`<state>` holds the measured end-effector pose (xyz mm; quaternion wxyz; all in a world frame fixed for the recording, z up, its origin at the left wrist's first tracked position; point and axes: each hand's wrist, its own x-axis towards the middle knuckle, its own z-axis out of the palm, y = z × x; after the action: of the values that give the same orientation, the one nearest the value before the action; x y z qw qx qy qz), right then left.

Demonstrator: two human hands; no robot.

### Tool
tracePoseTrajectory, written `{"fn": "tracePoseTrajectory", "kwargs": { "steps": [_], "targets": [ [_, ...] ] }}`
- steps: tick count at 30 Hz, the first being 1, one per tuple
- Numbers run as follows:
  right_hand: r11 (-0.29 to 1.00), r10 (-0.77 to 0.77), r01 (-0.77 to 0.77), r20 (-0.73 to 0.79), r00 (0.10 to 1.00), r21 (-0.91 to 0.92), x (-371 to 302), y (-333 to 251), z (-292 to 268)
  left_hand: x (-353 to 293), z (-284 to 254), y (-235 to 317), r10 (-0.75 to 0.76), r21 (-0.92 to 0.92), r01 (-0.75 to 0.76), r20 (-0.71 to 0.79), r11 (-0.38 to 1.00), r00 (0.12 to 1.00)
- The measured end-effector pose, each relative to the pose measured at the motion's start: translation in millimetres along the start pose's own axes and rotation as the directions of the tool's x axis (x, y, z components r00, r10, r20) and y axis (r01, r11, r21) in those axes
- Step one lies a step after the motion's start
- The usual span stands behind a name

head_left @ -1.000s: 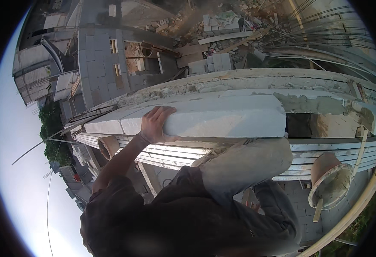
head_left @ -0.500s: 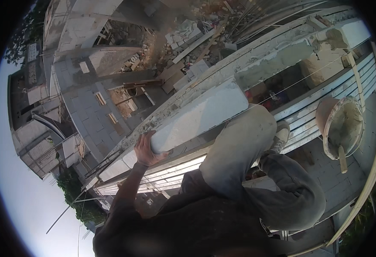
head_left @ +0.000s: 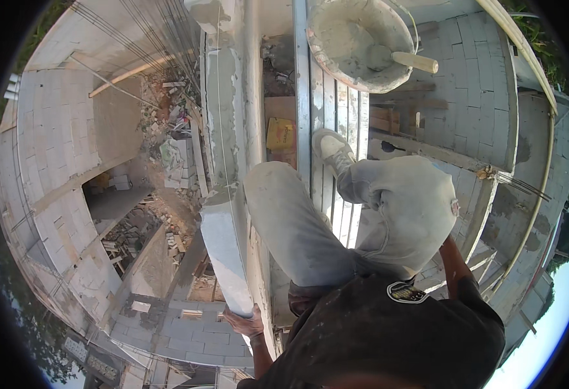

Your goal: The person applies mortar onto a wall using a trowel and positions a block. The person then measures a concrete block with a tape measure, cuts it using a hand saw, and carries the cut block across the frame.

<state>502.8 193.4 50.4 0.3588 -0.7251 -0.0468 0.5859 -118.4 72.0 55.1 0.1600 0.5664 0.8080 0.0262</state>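
Observation:
My left hand (head_left: 245, 322) grips the near end of a long white building block (head_left: 227, 256), its fingers wrapped over the end. The block lies on top of a narrow wall, just left of my left knee. Beyond it the wall top bears grey mortar (head_left: 223, 110), and a thin string runs lengthwise above. My right forearm (head_left: 454, 264) passes behind my bent right knee, which hides that hand. Ahead of me stands a bucket (head_left: 360, 48) of wet grey mortar. A trowel (head_left: 414, 61) leans in it, wooden handle over the rim.
I sit astride ribbed metal planks (head_left: 343, 110), one shoe (head_left: 334, 150) on them. Left of the wall is a deep drop to rubble (head_left: 174, 123) and lower block walls (head_left: 58, 123). A yellow bag (head_left: 280, 134) lies below the gap. A bamboo pole (head_left: 532, 194) runs along the right.
My view has swung to the right, so the wall now runs straight ahead and the bucket appears at the top. My left hand stays on the block's end. My right forearm has come into sight.

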Motion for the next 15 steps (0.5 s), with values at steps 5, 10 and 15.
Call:
{"fn": "tracePoseTrajectory", "kwargs": {
  "steps": [5, 10, 15],
  "targets": [
    [0.995, 0.013, -0.009, -0.042, 0.999, 0.104, -28.0, -7.6, 12.2, -4.5, -2.8, -18.5, 0.011, 0.053, -0.008, -0.039, 0.999, 0.999],
    [0.885, -0.142, 0.179, 0.117, 0.983, -0.431, -30.9, 31.7, 68.1, 9.4, -15.2, -7.5, -0.065, -0.023, 0.069, 0.148, 0.997, 0.987],
    [0.793, -0.253, 0.333, 0.22, 0.942, -0.51, 37.5, 168.3, 71.7, 105.4, -40.9, 97.7, 0.169, -0.192, -0.171, -0.028, 0.966, 0.985]
  ]
}}
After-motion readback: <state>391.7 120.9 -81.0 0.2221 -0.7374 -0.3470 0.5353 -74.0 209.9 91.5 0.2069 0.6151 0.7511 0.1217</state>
